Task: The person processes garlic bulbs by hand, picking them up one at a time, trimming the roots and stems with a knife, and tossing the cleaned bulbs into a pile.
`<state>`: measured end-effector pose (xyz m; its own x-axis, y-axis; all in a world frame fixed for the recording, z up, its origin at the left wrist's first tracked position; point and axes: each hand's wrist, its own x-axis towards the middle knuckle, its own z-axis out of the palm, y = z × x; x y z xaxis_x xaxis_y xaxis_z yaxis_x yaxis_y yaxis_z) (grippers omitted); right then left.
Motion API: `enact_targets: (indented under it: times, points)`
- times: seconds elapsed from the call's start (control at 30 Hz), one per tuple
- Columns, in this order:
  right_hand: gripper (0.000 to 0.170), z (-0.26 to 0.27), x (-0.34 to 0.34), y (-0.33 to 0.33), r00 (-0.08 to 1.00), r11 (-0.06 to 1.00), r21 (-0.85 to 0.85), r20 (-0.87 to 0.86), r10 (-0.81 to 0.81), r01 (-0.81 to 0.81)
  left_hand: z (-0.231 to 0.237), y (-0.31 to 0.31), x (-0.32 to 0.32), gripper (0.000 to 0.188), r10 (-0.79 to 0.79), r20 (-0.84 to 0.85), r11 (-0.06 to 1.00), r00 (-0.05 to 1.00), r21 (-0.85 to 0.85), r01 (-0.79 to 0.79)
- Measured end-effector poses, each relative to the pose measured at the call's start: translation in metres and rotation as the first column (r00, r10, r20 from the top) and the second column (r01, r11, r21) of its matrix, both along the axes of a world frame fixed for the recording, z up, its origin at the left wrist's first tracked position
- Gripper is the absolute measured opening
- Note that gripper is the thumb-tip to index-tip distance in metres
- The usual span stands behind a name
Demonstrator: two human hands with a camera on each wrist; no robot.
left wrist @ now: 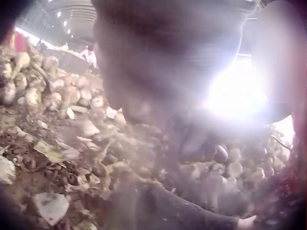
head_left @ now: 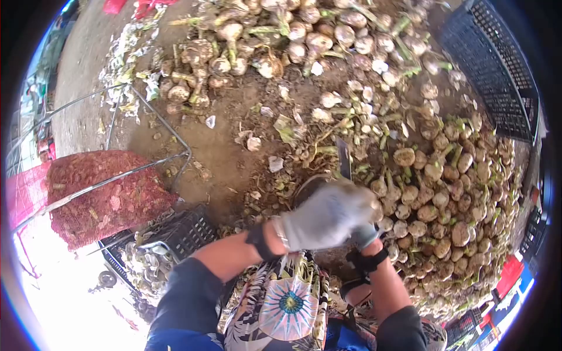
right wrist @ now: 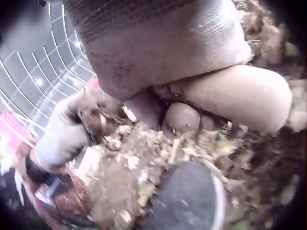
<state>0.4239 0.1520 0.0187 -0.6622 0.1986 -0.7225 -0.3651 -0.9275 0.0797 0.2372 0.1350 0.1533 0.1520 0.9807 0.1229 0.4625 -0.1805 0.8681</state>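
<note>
My left hand [head_left: 328, 216], in a pale glove, reaches across in front of my body and partly covers my right hand [head_left: 364, 235]. In the right wrist view the left hand [right wrist: 62, 139] holds a dirty garlic bulb [right wrist: 98, 117]. There the gloved right hand [right wrist: 163, 52] has its fingers curled round a smooth wooden handle [right wrist: 240, 96]. A dark blade [head_left: 343, 159] points up beyond the hands in the head view; where it joins the handle is hidden. A large blurred shape, perhaps the left glove [left wrist: 168, 52], fills the upper left wrist view.
Garlic bulbs [head_left: 442, 205] are heaped at the right, with more [head_left: 319, 41] across the top. Trimmings [head_left: 287, 128] litter the dirt floor. A black crate [head_left: 492, 64] stands at upper right; a full red net bag [head_left: 111, 199] and metal frame [head_left: 158, 114] are left. A shoe [right wrist: 184, 201] is below.
</note>
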Motion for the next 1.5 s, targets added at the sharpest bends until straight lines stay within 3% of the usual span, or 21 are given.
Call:
enact_targets:
  times: [0.07,0.13,0.17,0.2,0.23,0.27,0.37,0.43,0.47,0.5,0.57,0.63,0.7,0.77,0.9,0.97,1.0,1.1,1.27,1.43,1.5]
  points:
    - [0.03,0.014,-0.014,0.003,0.935,0.832,0.473,0.327,0.138,-0.289,0.003,0.006,0.013,0.035,0.05,0.099,0.998,0.994,0.026,-0.053]
    - [0.028,0.037,-0.015,0.006,0.751,0.41,0.671,0.658,0.055,-0.618,0.001,0.009,0.0,0.034,0.149,0.186,0.988,0.971,-0.07,-0.138]
    - [0.027,0.048,-0.014,0.012,0.637,0.158,0.638,0.768,-0.066,-0.754,0.001,0.01,-0.008,0.033,0.244,0.245,0.964,0.938,-0.17,-0.206]
    - [0.021,0.056,-0.014,0.029,0.489,0.167,0.477,0.872,0.034,-0.863,-0.011,0.002,-0.012,0.032,0.332,0.239,0.943,0.913,-0.07,-0.325]
    - [0.017,0.065,-0.016,0.041,0.377,0.15,0.361,0.921,0.097,-0.921,-0.018,-0.005,-0.019,0.033,0.401,0.288,0.916,0.87,-0.141,-0.375]
    - [0.017,0.071,-0.018,0.046,0.399,0.153,0.387,0.916,0.051,-0.909,-0.033,-0.015,-0.028,0.027,0.467,0.28,0.884,0.839,-0.112,-0.454]
    - [0.017,0.073,-0.005,0.044,0.445,0.137,0.449,0.893,-0.06,-0.883,-0.037,-0.023,-0.039,0.013,0.768,0.101,0.616,0.633,-0.388,-0.686]
    - [0.019,0.091,0.002,0.047,0.448,0.267,0.498,0.865,-0.227,-0.825,-0.048,-0.024,-0.042,0.014,0.695,0.037,0.68,0.718,-0.356,-0.64]
    - [0.022,0.1,0.009,0.052,0.429,0.401,0.486,0.874,-0.229,-0.777,-0.05,-0.017,-0.032,0.017,0.676,0.103,0.705,0.729,-0.375,-0.601]
    - [0.021,0.096,0.023,0.056,0.413,0.419,0.498,0.866,-0.281,-0.759,-0.051,-0.008,-0.018,0.022,0.656,0.165,0.729,0.737,-0.39,-0.562]
    - [0.022,0.096,0.04,0.065,0.401,0.514,0.547,0.836,-0.374,-0.661,-0.061,0.013,0.004,0.032,0.445,-0.051,0.882,0.894,-0.144,-0.448]
    - [0.024,0.097,0.054,0.072,0.373,0.513,0.533,0.843,-0.387,-0.673,-0.077,0.031,0.037,0.035,0.323,-0.175,0.923,0.93,-0.159,-0.35]
    - [0.024,0.099,0.063,0.076,0.376,0.595,0.539,0.842,-0.386,-0.596,-0.074,0.061,0.067,0.038,0.145,-0.268,0.89,0.953,-0.384,-0.243]
    - [0.024,0.105,0.068,0.079,0.364,0.581,0.538,0.842,-0.397,-0.611,-0.094,0.084,0.097,0.034,0.149,-0.332,0.867,0.931,-0.41,-0.285]
    - [0.023,0.113,0.074,0.079,0.396,0.558,0.562,0.827,-0.4,-0.611,-0.124,0.097,0.11,0.031,0.206,-0.341,0.876,0.917,-0.353,-0.328]
    - [0.023,0.114,0.072,0.078,0.418,0.545,0.576,0.817,-0.397,-0.609,-0.127,0.089,0.106,0.026,0.37,-0.174,0.822,0.913,-0.396,-0.409]
    - [0.024,0.105,0.074,0.079,0.46,0.553,0.585,0.81,-0.363,-0.594,-0.128,0.084,0.104,0.027,0.45,0.032,0.794,0.892,-0.471,-0.384]
    - [0.024,0.078,0.066,0.087,0.437,0.539,0.561,0.828,-0.352,-0.628,-0.13,0.076,0.1,0.029,0.457,-0.004,0.826,0.889,-0.369,-0.426]
    - [0.021,0.052,0.058,0.107,0.508,0.605,0.557,0.817,-0.274,-0.569,-0.117,0.09,0.114,0.035,0.267,-0.291,0.818,0.919,-0.435,-0.376]
    - [0.019,0.065,0.062,0.108,0.478,0.635,0.55,0.823,-0.305,-0.542,-0.103,0.099,0.101,0.035,0.413,-0.117,0.662,0.903,-0.643,-0.386]
    - [0.02,0.065,0.06,0.109,0.536,0.701,0.574,0.782,-0.318,-0.422,-0.098,0.096,0.091,0.033,0.514,0.117,0.607,0.85,-0.75,-0.264]
